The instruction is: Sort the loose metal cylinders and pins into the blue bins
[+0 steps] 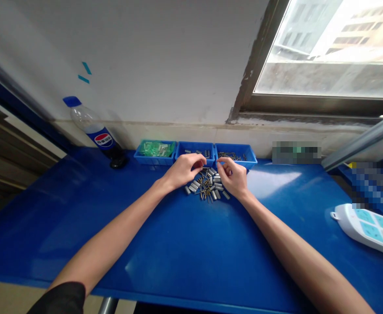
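Observation:
My left hand [187, 169] is closed in a pinch at the left of a mixed pile, with what looks like a thin screw [206, 168] at its fingertips. Across from it, my right hand [234, 175] has its thumb and fingers curled together above the pile's right side. Whatever they pinch is too small to make out. Below and between the hands lie several silver metal cylinders [194, 186] and dark and brass-coloured screws [206, 192]. Just behind are a middle blue bin [195, 160] holding silver cylinders and a right blue bin [244, 164] holding screws.
A left blue bin [154, 160] contains a green plastic bag [157, 148]. The cola bottle [102, 138] leans at the back left of the blue table [178, 257]. At the right edge lies a white power strip [351, 222]. A wall and window frame [309, 104] border the back.

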